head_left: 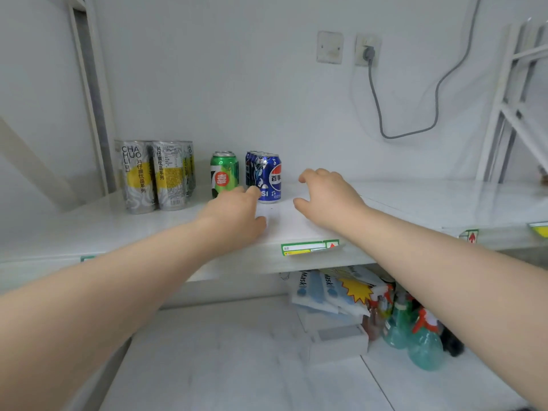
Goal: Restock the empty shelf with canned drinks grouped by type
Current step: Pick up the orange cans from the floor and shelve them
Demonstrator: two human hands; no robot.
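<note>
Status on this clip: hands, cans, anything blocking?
Left hand open at the blue cans, contact unclear. Right hand open, empty, over the shelf. Silver cans, green cans and blue grouped by type. Nothing in the way.

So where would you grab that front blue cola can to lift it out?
Around its round side wall, mid-height, coming from the right and front. The front blue can stands upright with the green can close on its left and more blue cans behind, so only those sides look free; the right hand hovers on that side.
</note>
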